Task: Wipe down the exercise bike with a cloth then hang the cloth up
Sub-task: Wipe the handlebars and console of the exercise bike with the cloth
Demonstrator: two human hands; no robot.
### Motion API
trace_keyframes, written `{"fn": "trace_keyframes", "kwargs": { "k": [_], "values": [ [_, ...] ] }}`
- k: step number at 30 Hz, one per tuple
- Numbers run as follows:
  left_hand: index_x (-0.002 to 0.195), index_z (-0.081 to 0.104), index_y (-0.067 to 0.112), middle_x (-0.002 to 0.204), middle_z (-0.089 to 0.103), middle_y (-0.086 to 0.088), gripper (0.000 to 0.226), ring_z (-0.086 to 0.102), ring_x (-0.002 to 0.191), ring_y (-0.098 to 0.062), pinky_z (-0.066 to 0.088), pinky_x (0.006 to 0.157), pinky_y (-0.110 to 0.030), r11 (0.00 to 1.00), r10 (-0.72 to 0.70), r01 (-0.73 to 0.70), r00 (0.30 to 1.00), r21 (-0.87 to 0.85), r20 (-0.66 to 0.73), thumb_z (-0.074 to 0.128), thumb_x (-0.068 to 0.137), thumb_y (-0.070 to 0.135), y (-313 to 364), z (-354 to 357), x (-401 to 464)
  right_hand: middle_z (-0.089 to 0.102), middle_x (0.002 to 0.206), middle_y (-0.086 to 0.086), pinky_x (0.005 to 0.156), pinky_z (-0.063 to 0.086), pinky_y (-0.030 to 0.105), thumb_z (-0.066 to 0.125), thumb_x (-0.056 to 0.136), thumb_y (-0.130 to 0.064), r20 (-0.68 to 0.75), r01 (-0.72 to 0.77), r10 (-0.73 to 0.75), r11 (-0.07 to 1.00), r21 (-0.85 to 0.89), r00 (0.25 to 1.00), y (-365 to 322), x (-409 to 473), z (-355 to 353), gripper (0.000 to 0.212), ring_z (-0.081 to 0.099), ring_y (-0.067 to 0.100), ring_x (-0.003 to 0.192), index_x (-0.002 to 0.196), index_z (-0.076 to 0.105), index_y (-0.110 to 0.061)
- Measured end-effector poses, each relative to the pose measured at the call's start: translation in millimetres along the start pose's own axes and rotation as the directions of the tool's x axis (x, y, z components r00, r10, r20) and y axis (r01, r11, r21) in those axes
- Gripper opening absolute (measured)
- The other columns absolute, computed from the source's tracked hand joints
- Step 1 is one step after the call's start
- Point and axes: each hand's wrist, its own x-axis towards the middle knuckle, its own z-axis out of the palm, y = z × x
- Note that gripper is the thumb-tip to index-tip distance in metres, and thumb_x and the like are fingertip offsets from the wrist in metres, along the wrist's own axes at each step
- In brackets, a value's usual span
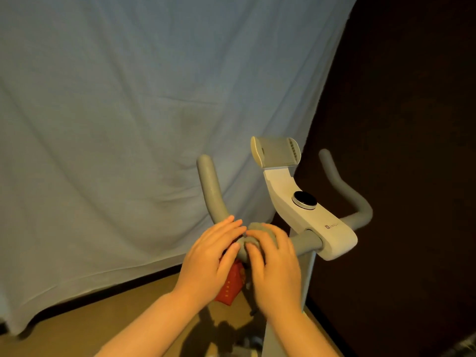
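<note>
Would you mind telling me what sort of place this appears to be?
Probably a room at home used for workouts: an exercise bike with grey handlebars, a pale sheet hung as a backdrop, and a bare floor.

We read this as a room in a home, used for exercise and dimly lit in warm light. Beyond the fingers (233,229) hangs a creased pale blue sheet (123,119), draped like a backdrop down to a wooden floor (108,320). Just past the fingertips stands a white exercise bike (306,210) with grey handlebars. To the right of the fingers we see only a dark wall (417,124).
</note>
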Motion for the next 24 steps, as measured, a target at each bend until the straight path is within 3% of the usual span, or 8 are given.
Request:
{"fn": "trace_keyframes", "kwargs": {
  "k": [3, 5, 8, 12, 15, 18, 20, 24],
  "values": [
    [0.128, 0.058, 0.031, 0.135, 0.052, 0.019, 0.033, 0.041, 0.133, 0.0, 0.033, 0.109, -0.02, 0.997, -0.052, 0.049, 0.998, -0.06, -0.043, 0.051, 0.096, 0.037, -5, -6, 0, 0.041, 0.124, -0.046, 0.12, 0.015, 0.038, 0.051, 0.096, -0.043, -0.028, -0.185, 0.191, 0.972, 0.147, 0.981, 9, -5, -9, 0.038, 0.034, -0.005, 0.128, 0.132, 0.044, -0.053],
    [0.118, 0.064, 0.029, 0.125, 0.058, 0.02, 0.028, 0.048, 0.125, 0.0, 0.04, 0.103, -0.023, 0.996, -0.07, 0.065, 0.993, -0.059, -0.091, 0.051, 0.095, 0.038, -11, -13, 1, 0.044, 0.12, -0.042, 0.12, 0.017, 0.041, 0.055, 0.095, -0.039, -0.107, -0.299, 0.322, 0.936, 0.186, 0.941, -17, -12, 3, 0.04, 0.037, -0.003, 0.125, 0.133, 0.045, -0.049],
    [0.113, 0.068, 0.024, 0.118, 0.062, 0.018, 0.027, 0.051, 0.117, 0.001, 0.043, 0.097, -0.027, 1.0, -0.017, 0.016, 0.997, -0.017, -0.071, 0.051, 0.095, 0.035, -18, -21, 6, 0.055, 0.116, -0.027, 0.119, 0.014, 0.032, 0.044, 0.095, -0.045, -0.139, -0.194, 0.195, 0.981, 0.021, 0.971, -34, -4, 19, 0.035, 0.047, -0.004, 0.115, 0.128, 0.054, -0.038],
    [0.117, 0.068, 0.025, 0.121, 0.061, 0.019, 0.028, 0.051, 0.117, 0.001, 0.045, 0.097, -0.028, 0.999, 0.038, -0.038, 0.999, 0.014, 0.015, 0.049, 0.096, 0.034, -32, -34, 11, 0.051, 0.109, -0.031, 0.117, 0.0, 0.019, 0.04, 0.098, -0.049, -0.139, -0.214, 0.196, 0.968, -0.127, 0.971, -19, -2, 6, 0.029, 0.039, -0.015, 0.107, 0.124, 0.052, -0.044],
    [0.115, 0.068, 0.025, 0.118, 0.062, 0.019, 0.028, 0.052, 0.115, 0.002, 0.044, 0.097, -0.023, 0.997, 0.022, -0.02, 0.999, -0.071, 0.024, 0.048, 0.096, 0.034, -40, -41, 19, 0.054, 0.106, -0.027, 0.117, 0.017, 0.036, 0.049, 0.098, -0.039, -0.288, -0.315, 0.282, 0.946, -0.073, 0.915, -47, 6, 28, 0.021, 0.046, -0.008, 0.104, 0.117, 0.058, -0.038],
    [0.111, 0.066, 0.024, 0.11, 0.061, 0.02, 0.024, 0.054, 0.108, 0.004, 0.04, 0.093, -0.012, 0.99, 0.018, -0.015, 1.0, -0.143, 0.02, 0.05, 0.095, 0.031, -45, -44, 28, 0.058, 0.119, -0.02, 0.109, 0.034, 0.036, 0.048, 0.094, -0.038, -0.163, -0.269, 0.255, 0.961, -0.068, 0.953, -74, 29, 49, 0.032, 0.051, 0.002, 0.112, 0.125, 0.055, -0.033],
    [0.113, 0.065, 0.025, 0.113, 0.06, 0.02, 0.026, 0.053, 0.11, 0.004, 0.039, 0.094, -0.01, 0.987, 0.006, 0.002, 0.999, -0.161, 0.05, 0.048, 0.094, 0.031, -54, -49, 34, 0.055, 0.128, -0.019, 0.111, 0.033, 0.037, 0.049, 0.096, -0.035, -0.091, -0.241, 0.23, 0.959, -0.15, 0.969, -73, 26, 46, 0.037, 0.049, 0.003, 0.119, 0.133, 0.049, -0.035],
    [0.121, 0.064, 0.027, 0.126, 0.056, 0.02, 0.037, 0.047, 0.12, 0.006, 0.035, 0.099, -0.007, 0.984, 0.01, 0.017, 0.989, -0.179, 0.149, 0.043, 0.094, 0.038, -68, -59, 46, 0.058, 0.124, -0.017, 0.109, 0.038, 0.043, 0.059, 0.092, -0.028, -0.179, -0.28, 0.235, 0.914, -0.294, 0.955, -75, 16, 42, 0.045, 0.054, 0.006, 0.117, 0.134, 0.047, -0.037]
  ]
}}
